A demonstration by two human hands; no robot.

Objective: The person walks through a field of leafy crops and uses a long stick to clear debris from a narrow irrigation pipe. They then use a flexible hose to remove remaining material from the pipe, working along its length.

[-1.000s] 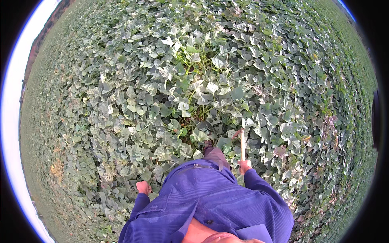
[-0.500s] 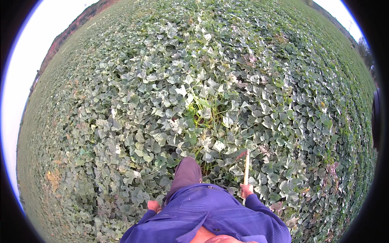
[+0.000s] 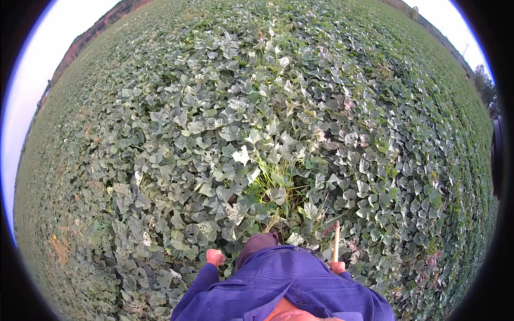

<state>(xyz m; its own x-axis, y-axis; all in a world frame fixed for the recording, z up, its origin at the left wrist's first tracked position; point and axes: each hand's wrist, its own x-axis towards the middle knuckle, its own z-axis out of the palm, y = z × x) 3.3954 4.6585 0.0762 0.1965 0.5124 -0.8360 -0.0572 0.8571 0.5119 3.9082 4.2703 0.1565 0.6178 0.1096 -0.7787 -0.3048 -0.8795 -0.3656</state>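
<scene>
My right hand (image 3: pixel 337 267) is closed round the pale wooden handle of a sickle (image 3: pixel 336 244), at the right of my body. The handle points up and ahead, and its reddish-brown blade sticks out leftward from the top, close above the leaves. To the left of my body, my left hand (image 3: pixel 216 257) is curled into a fist over the vines, with nothing seen in it. Broad-leaved green vines (image 3: pixel 214 160) lie all around both hands. Ahead of my leg stands a tuft of bright yellow-green stems (image 3: pixel 284 184).
My leg in dark trousers (image 3: pixel 259 246) stands among the vines, its foot mostly hidden by leaves. The leafy field stretches to a brown hillside (image 3: pixel 80 40) at the far left and trees (image 3: pixel 483 85) at the far right. Some leaves are pale and full of holes.
The plants ahead have shifted down the picture, toward me. My left hand has swung forward and up from beside my hip. The sickle stays in my right hand, now lower in view.
</scene>
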